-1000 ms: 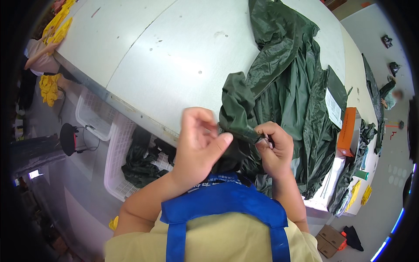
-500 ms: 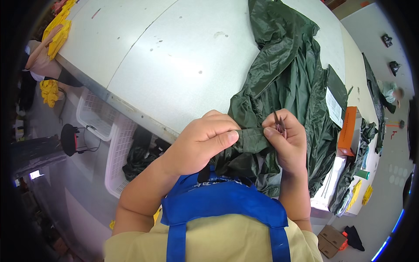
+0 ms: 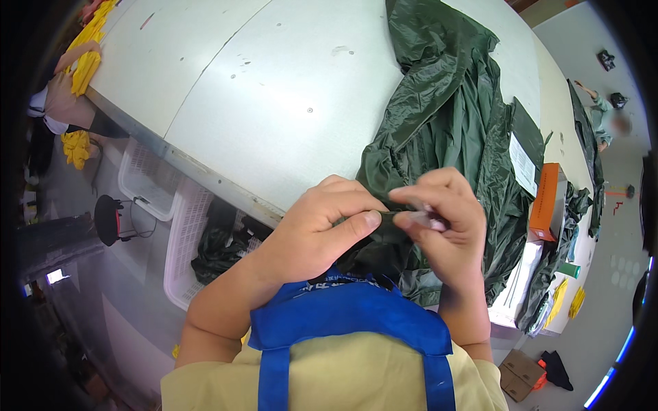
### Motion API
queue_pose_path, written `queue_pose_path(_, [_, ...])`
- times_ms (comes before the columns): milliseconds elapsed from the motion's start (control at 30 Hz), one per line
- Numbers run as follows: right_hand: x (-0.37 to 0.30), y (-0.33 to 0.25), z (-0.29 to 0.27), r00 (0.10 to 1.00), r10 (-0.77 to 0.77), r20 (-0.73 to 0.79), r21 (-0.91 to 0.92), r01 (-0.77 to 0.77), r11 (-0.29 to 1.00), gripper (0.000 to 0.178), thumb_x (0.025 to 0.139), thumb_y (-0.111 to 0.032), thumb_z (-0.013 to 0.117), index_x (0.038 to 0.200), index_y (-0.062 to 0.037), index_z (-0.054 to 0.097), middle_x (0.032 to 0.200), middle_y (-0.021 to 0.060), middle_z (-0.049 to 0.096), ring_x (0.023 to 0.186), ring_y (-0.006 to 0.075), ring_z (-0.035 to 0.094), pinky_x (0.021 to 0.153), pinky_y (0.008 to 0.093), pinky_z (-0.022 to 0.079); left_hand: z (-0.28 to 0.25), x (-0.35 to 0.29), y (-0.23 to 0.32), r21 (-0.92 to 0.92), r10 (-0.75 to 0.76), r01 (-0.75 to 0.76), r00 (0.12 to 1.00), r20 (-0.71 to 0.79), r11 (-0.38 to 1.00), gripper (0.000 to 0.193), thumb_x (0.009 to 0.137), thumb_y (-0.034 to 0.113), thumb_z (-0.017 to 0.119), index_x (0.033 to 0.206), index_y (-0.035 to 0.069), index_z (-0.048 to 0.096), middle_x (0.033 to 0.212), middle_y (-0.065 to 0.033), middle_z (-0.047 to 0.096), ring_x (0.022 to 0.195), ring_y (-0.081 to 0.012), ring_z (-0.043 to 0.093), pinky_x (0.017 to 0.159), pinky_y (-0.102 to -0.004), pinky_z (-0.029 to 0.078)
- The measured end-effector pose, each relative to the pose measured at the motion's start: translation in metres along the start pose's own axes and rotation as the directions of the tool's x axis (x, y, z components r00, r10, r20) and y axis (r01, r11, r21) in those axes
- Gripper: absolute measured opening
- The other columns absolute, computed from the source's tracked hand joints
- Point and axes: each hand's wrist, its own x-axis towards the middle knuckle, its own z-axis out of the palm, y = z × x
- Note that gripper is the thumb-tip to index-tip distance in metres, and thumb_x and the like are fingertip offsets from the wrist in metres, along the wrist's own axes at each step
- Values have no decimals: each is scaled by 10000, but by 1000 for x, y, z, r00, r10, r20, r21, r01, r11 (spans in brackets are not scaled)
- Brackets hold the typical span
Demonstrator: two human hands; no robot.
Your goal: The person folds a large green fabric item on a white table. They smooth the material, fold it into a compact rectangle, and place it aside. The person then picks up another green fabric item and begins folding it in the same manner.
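A dark green, shiny garment (image 3: 439, 109) lies on the pale table and runs down to my hands. My left hand (image 3: 325, 229) pinches a fold of its cloth between thumb and forefinger. Close beside it on the right, my right hand (image 3: 445, 222) is curled round a pair of small thread snips (image 3: 432, 220), smeared by motion. Their tips are near the pinched fold; whether they touch the cloth I cannot tell. Part of the garment hangs bunched below my hands, in front of the blue apron (image 3: 343, 315).
White plastic baskets (image 3: 179, 253) stand left below the table edge, one holding dark cloth. To the right are an orange box (image 3: 546, 198) and more green cloth. A person with yellow cloth (image 3: 83, 72) is at far left; another person (image 3: 603, 123) is at far right.
My right hand has turned, bringing the snips from pointing upward to lying toward my left hand. The fold in my left hand now shows narrower. The person at far right has raised an arm.
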Motion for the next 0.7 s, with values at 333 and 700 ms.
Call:
queue_pose_path(333, [-4, 10, -9, 993, 30, -117, 559, 41, 828, 293, 823, -289, 661, 739, -12, 620, 685, 53, 551, 656, 131, 481, 569, 246, 342, -5, -4, -4, -83, -128, 123, 990, -57, 989, 135, 907, 80, 540, 937, -16, 631, 896, -52, 548, 888, -147, 485, 823, -284, 396])
queue_pose_path(700, [-18, 70, 11, 525, 757, 389, 748, -660, 73, 429, 952, -536, 457, 1058, -143, 594, 714, -40, 504, 415, 38, 253, 411, 203, 197, -4, -3, -24, 141, 531, -539, 842, 90, 830, 200, 589, -82, 622, 691, 88, 595, 855, -31, 529, 879, -257, 530, 766, -375, 439])
